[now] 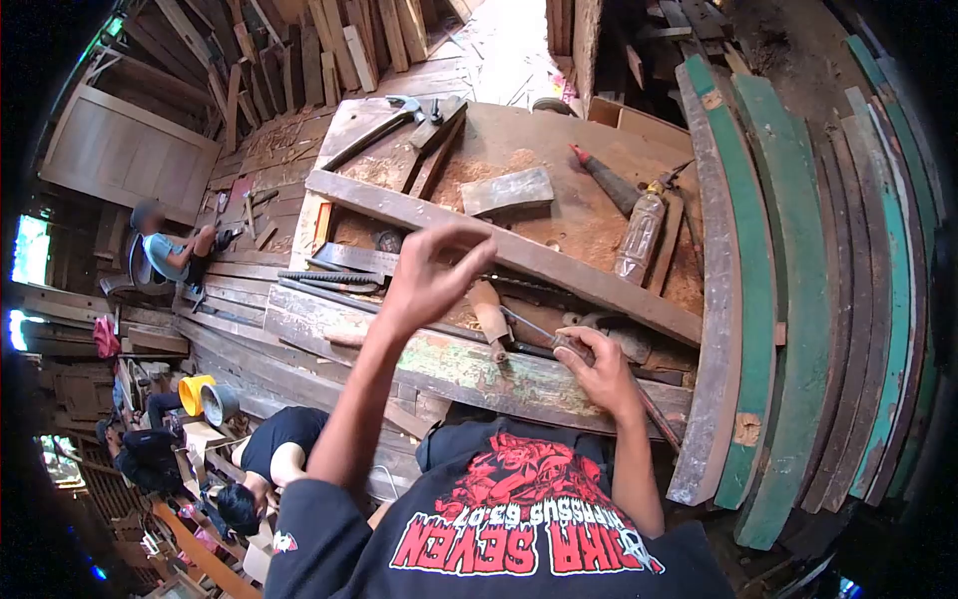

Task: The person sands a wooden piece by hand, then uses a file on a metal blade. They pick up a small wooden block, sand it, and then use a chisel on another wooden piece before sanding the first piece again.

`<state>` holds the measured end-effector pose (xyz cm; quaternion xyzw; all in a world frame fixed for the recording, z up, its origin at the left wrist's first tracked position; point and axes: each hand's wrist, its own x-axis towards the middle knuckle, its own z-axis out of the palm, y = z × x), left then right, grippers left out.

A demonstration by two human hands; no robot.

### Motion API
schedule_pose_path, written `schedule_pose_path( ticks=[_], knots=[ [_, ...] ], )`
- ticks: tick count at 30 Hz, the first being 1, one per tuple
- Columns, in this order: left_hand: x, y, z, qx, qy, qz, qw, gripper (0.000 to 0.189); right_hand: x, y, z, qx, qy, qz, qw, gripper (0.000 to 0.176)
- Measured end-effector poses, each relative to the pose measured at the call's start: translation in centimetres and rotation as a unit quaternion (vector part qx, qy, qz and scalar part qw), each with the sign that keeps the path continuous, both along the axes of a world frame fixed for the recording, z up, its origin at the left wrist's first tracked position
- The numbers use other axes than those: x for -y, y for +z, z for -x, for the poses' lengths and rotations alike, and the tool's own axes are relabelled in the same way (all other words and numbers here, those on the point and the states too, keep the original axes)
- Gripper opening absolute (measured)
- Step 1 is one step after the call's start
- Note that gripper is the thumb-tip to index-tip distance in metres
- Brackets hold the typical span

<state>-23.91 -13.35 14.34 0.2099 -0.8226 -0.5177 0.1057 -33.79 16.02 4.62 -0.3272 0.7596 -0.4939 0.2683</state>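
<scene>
My left hand (436, 275) is raised over the workbench, fingers curved and thumb out, with nothing visible in it. Low on the right, my right hand (597, 367) is closed around the handle of a thin-shafted tool that looks like a screwdriver (531, 323); its shaft points left. Close to that shaft lies a shaped, pale wooden piece (488, 311), like a tool handle. Beneath my left hand are a metal ruler or square (356, 259) and dark ribbed rods (329, 278). A long wooden beam (519, 250) crosses the bench beyond both hands.
A claw hammer (371, 137), a wood block (507, 191), a plastic bottle (640, 238) and a red-tipped dark tool (605, 184) lie on the sawdust-covered bench (499, 135). Green-painted planks (773, 299) stand at right. People (172, 250) sit at left, near yellow and grey buckets (219, 402).
</scene>
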Motion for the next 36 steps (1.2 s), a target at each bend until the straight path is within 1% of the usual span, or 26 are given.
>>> schedule_pose_path(
  ticks=[1,2,3,4,5,6,7,9,11,13,14,17,18,20,22,24,27,30,34,36],
  knots=[
    [-1.1,-0.4,-2.2,0.009,0.003,-0.01,1.0,0.03,0.1,-0.5,0.2,0.056,0.036,0.012,0.998,0.033],
    [-2.3,-1.0,-4.1,0.026,0.02,-0.094,0.995,0.034,0.4,0.5,0.2,0.115,0.031,0.003,0.993,0.033],
    [-3.5,-1.8,-5.8,0.04,0.038,-0.175,0.983,0.038,0.7,1.0,0.2,0.116,0.056,0.013,0.992,0.033],
    [-4.7,-3.1,-7.1,0.031,0.043,-0.196,0.979,0.044,1.1,1.3,0.1,0.117,0.081,0.026,0.989,0.033],
    [-6.1,-3.0,-7.7,0.028,0.071,-0.239,0.968,0.041,1.5,1.8,0.2,0.116,0.105,0.041,0.987,0.033],
    [-7.7,-3.4,-8.3,-0.009,0.097,-0.249,0.963,0.037,1.8,2.5,0.4,0.144,0.139,0.016,0.98,0.034],
    [-9.2,-4.1,-8.9,-0.048,0.122,-0.258,0.957,0.033,2.3,2.3,0.3,0.156,0.148,0.018,0.976,0.034],
    [-11.9,-5.0,-9.3,-0.123,0.197,-0.305,0.924,0.027,2.6,1.3,-0.3,0.183,0.166,0.015,0.969,0.035],
    [-12.5,-4.3,-10.1,-0.152,0.218,-0.312,0.912,0.027,2.7,0.8,-1.1,0.21,0.17,0.044,0.962,0.033],
    [-12.0,-2.3,-10.3,-0.183,0.231,-0.334,0.895,0.028,3.4,1.9,-2.1,0.216,0.161,0.067,0.961,0.032],
    [-11.6,-0.8,-10.5,-0.171,0.226,-0.327,0.902,0.027,3.7,2.3,-2.6,0.234,0.159,0.067,0.957,0.03],
    [-11.8,1.8,-11.5,-0.147,0.246,-0.316,0.904,0.029,4.4,2.3,-3.9,0.23,0.173,0.131,0.949,0.03],
    [-11.9,2.4,-11.6,-0.156,0.26,-0.333,0.893,0.027,4.7,1.9,-4.7,0.26,0.163,0.166,0.937,0.031],
    [-12.1,3.0,-12.2,-0.15,0.27,-0.346,0.886,0.024,4.8,2.1,-4.7,0.225,0.181,0.141,0.947,0.033],
    [-12.2,3.1,-12.5,-0.152,0.279,-0.346,0.883,0.018,4.9,2.7,-4.9,0.204,0.181,0.141,0.952,0.034],
    [-12.1,3.1,-13.0,-0.169,0.26,-0.345,0.886,0.018,5.5,3.1,-5.6,0.198,0.165,0.166,0.952,0.036],
    [-12.1,3.0,-13.6,-0.185,0.249,-0.337,0.889,0.018,5.5,2.6,-5.6,0.107,0.157,0.168,0.967,0.037],
    [-12.0,3.1,-13.6,-0.175,0.257,-0.323,0.894,0.016,5.6,3.0,-5.8,0.07,0.146,0.179,0.97,0.038],
    [-11.7,2.6,-13.7,-0.188,0.241,-0.305,0.902,0.013,5.3,3.3,-6.0,0.07,0.128,0.182,0.972,0.039],
    [-11.5,1.3,-13.5,-0.207,0.239,-0.306,0.898,0.013,5.1,3.5,-6.2,0.068,0.117,0.178,0.975,0.039]
  ],
)
